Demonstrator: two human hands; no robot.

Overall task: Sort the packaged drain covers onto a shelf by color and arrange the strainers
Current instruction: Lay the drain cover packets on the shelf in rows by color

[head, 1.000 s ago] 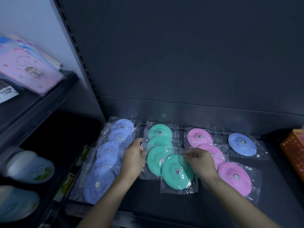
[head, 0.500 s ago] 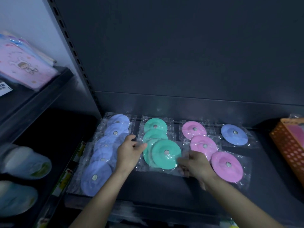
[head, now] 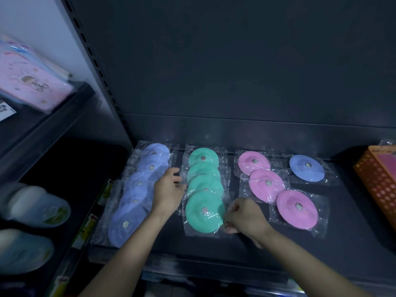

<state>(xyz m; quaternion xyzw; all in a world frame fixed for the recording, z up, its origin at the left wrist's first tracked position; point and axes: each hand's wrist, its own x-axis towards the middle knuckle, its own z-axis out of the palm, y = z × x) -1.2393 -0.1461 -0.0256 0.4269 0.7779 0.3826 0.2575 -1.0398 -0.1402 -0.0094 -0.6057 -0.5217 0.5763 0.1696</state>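
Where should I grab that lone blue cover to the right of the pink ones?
Probably pinch the loose front margin of its clear bag, reaching in from the near side. The lone blue cover lies flat on the shelf, so its rim offers no grip, and nothing overlaps that margin.

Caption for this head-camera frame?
Right hand pinches the front green drain cover; left hand touches the green row, flanked by blue row and pink row.
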